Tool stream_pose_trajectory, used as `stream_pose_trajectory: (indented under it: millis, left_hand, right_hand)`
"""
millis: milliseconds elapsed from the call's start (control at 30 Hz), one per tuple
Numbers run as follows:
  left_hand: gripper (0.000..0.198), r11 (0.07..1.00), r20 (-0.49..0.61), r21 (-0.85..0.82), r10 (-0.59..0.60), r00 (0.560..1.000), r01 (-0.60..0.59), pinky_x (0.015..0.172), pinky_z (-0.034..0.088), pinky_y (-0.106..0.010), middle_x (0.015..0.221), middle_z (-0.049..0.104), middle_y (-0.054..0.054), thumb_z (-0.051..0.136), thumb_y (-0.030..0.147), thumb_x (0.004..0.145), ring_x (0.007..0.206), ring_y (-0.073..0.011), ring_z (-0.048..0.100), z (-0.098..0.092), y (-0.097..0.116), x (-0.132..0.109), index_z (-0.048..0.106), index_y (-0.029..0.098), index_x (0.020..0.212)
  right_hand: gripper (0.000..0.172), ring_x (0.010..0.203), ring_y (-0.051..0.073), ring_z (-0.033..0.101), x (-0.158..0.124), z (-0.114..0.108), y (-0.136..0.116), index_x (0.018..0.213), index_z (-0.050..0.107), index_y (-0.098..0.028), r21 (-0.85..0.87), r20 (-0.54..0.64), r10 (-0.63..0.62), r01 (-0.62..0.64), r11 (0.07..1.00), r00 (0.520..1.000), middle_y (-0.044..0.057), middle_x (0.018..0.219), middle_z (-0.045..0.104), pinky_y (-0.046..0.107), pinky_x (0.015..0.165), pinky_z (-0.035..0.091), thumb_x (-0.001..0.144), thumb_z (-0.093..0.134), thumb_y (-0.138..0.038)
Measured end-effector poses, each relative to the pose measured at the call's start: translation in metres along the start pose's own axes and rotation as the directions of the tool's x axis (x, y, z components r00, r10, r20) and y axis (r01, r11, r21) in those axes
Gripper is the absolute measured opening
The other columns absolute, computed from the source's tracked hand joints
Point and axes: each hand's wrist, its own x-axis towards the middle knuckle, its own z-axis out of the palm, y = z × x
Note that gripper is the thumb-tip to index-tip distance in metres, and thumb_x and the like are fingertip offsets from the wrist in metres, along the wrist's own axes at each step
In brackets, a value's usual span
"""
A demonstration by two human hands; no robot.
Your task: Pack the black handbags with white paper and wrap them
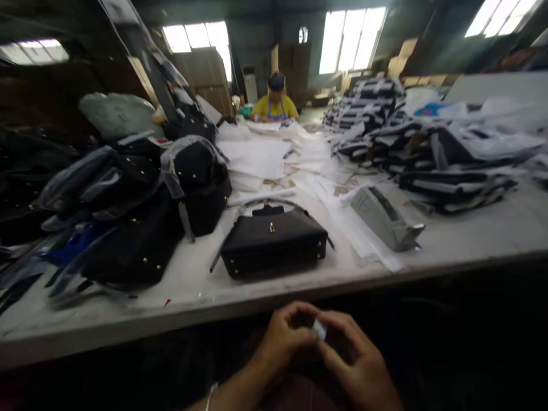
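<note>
My left hand (286,334) and my right hand (357,354) meet just in front of the table edge. Between their fingertips they pinch a small whitish, shiny piece (319,329), too blurred to name. Beyond them, near the front edge of the table, a black handbag (274,242) lies with its base towards me. It has a gold clasp, gold studs at its corners and a handle wrapped in clear plastic. Neither hand touches the bag.
Black bags (132,240) with plastic-wrapped handles are heaped on the left. A grey tape dispenser (381,220) stands at right, before stacked black-and-white wrapped pieces (454,188). White sheets (257,157) cover the table's middle. Across the table sits a person in a yellow top (274,108).
</note>
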Motion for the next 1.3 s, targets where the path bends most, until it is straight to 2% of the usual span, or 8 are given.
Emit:
stream_pose_trajectory:
  millis: [133,367,600,867,967,1067,1133,1300]
  left_hand:
    - [0.035,0.998,-0.010,-0.047,-0.047,0.999,0.047,0.081,0.046,-0.028,0.092,0.071,-0.004,0.078,0.019,0.061,0.085,-0.0175,0.062,0.005,-0.001,0.001,0.073,0.016,0.096]
    - [0.028,0.998,0.005,-0.039,-0.047,0.999,0.047,0.079,0.046,-0.026,0.088,0.070,-0.003,0.075,0.018,0.065,0.081,-0.0151,0.061,0.006,0.001,0.001,0.073,0.015,0.093]
    - [0.042,0.993,0.192,-0.086,-0.058,0.980,0.076,0.094,0.044,-0.031,0.108,0.071,-0.008,0.079,0.020,0.069,0.101,-0.0208,0.063,-0.003,0.001,0.005,0.072,0.016,0.110]
    - [0.039,0.991,0.101,-0.113,-0.066,0.993,0.077,0.089,0.045,-0.028,0.101,0.073,-0.006,0.080,0.017,0.064,0.095,-0.0186,0.064,0.000,-0.001,0.005,0.075,0.016,0.103]
    - [0.039,0.988,0.097,-0.080,-0.127,0.987,0.135,0.084,0.046,-0.027,0.097,0.073,-0.005,0.082,0.022,0.064,0.087,-0.0161,0.063,-0.003,0.001,0.007,0.076,0.017,0.102]
    - [0.038,0.972,0.123,-0.011,-0.232,0.965,0.235,0.076,0.046,-0.026,0.093,0.073,-0.005,0.081,0.030,0.067,0.077,-0.0139,0.062,-0.009,0.001,0.008,0.077,0.016,0.102]
    - [0.039,0.960,0.143,0.018,-0.278,0.950,0.278,0.072,0.045,-0.026,0.088,0.073,-0.006,0.081,0.034,0.067,0.073,-0.0134,0.061,-0.011,0.000,0.007,0.077,0.015,0.100]
    - [0.040,0.959,0.194,0.041,-0.283,0.939,0.280,0.072,0.045,-0.025,0.087,0.072,-0.007,0.080,0.038,0.070,0.073,-0.0131,0.061,-0.013,-0.005,0.006,0.077,0.013,0.102]
  right_hand:
    - [0.022,0.100,0.024,0.068,-0.002,-0.003,0.006,0.103,0.070,-0.026,-0.054,0.033,-0.028,0.030,0.998,0.999,0.006,0.107,0.070,0.039,0.092,0.056,0.081,0.068,-0.028]
    - [0.023,0.101,0.023,0.066,-0.004,-0.002,0.005,0.105,0.068,-0.025,-0.118,0.017,-0.025,0.027,0.993,1.000,0.006,0.108,0.068,0.038,0.093,0.054,0.082,0.068,-0.025]
    - [0.027,0.102,0.024,0.068,-0.006,-0.004,0.015,0.109,0.066,-0.024,0.014,-0.009,0.094,-0.094,0.995,0.996,0.007,0.112,0.067,0.039,0.092,0.056,0.083,0.070,-0.030]
    - [0.026,0.100,0.023,0.069,-0.006,-0.002,0.010,0.109,0.066,-0.024,0.008,-0.004,0.084,-0.084,0.996,0.996,0.007,0.112,0.069,0.037,0.091,0.057,0.084,0.070,-0.030]
    - [0.022,0.101,0.021,0.070,-0.002,-0.013,0.005,0.109,0.069,-0.025,-0.052,0.080,0.069,-0.065,0.997,0.994,0.005,0.112,0.072,0.033,0.090,0.057,0.089,0.066,-0.032]
    - [0.018,0.094,0.018,0.072,0.006,-0.029,-0.001,0.105,0.073,-0.026,-0.204,0.234,0.039,0.010,0.979,0.972,0.002,0.104,0.076,0.028,0.085,0.057,0.094,0.059,-0.028]
    - [0.019,0.089,0.017,0.073,0.012,-0.038,-0.003,0.103,0.074,-0.025,-0.290,0.332,-0.029,0.131,0.948,0.943,0.002,0.100,0.077,0.027,0.082,0.057,0.095,0.057,-0.024]
    - [0.022,0.080,0.016,0.072,0.024,-0.046,-0.002,0.105,0.072,-0.019,-0.385,0.532,-0.181,0.427,0.818,0.827,0.006,0.095,0.077,0.027,0.076,0.056,0.099,0.051,-0.022]
